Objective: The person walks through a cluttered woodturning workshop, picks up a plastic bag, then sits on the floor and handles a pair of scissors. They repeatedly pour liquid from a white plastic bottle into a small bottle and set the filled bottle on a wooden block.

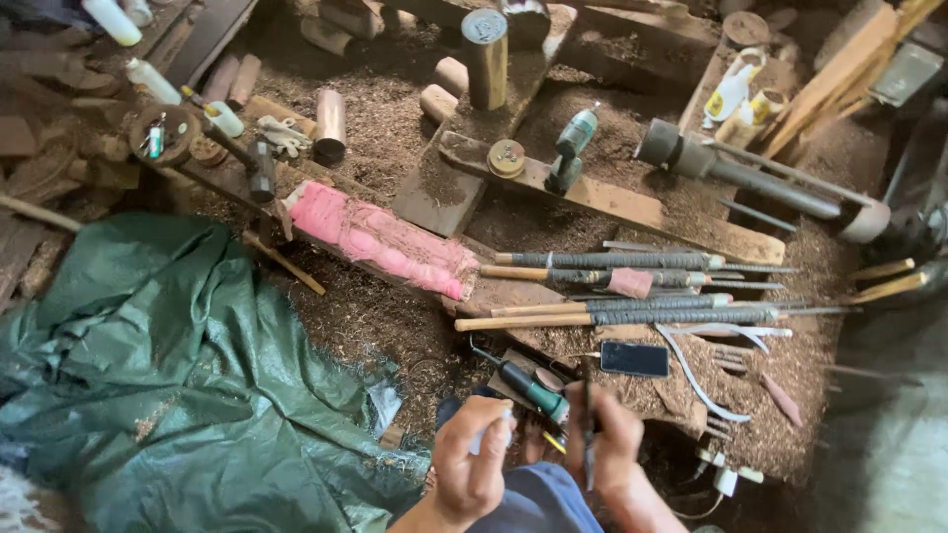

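At bottom centre of the frame, a thin dark tool point(589, 434) is being gripped upright in the clenched right hand point(614, 444) while a small pale object point(491, 434) is being pinched in the left hand point(472, 464), best kept steady and close together.

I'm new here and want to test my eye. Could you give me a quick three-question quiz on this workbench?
1. True or false: the phone lies screen-dark on the shavings.
2. What colour is the cloth bundle? A green, B pink, C white.
3. Which of the hands grips a thin dark tool?

Key: 1 true. 2 B. 3 the right hand; the left hand is closed on a small pale object.
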